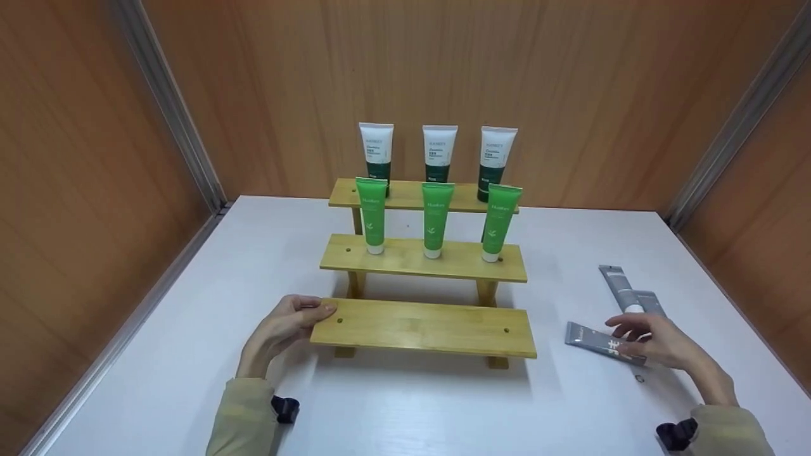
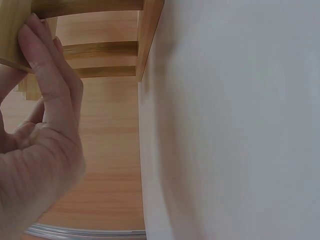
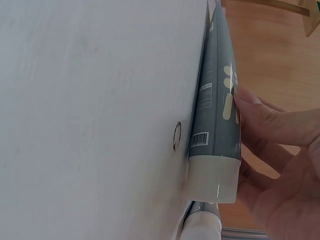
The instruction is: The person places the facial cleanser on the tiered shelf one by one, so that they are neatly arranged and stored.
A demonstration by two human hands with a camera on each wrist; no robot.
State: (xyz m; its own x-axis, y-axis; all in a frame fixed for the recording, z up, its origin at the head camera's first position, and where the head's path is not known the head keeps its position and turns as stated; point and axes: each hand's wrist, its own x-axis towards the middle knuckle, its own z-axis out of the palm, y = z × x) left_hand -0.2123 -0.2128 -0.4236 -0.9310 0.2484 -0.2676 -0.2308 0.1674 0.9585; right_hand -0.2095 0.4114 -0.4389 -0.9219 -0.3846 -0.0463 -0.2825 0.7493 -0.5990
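A three-tier wooden display stand (image 1: 423, 326) stands in the middle of the table. My left hand (image 1: 285, 326) grips the left end of its lowest shelf, thumb on top and fingers underneath, as the left wrist view shows. At the right, a grey squeeze tube (image 1: 592, 339) with a pale cap (image 3: 214, 177) lies on the table. Over its cap end is my right hand (image 1: 662, 342), thumb and curled fingers at the tube's sides. Two more grey tubes (image 1: 618, 282) lie just beyond this hand, one overlapping the other.
Several green tubes (image 1: 434, 215) stand on their caps along the middle shelf. Behind them, white-and-dark-green tubes (image 1: 438, 149) stand on the top shelf. Wooden panels (image 1: 570, 76) enclose the white table (image 1: 158, 354). A small ring mark (image 1: 639, 379) is near the right hand.
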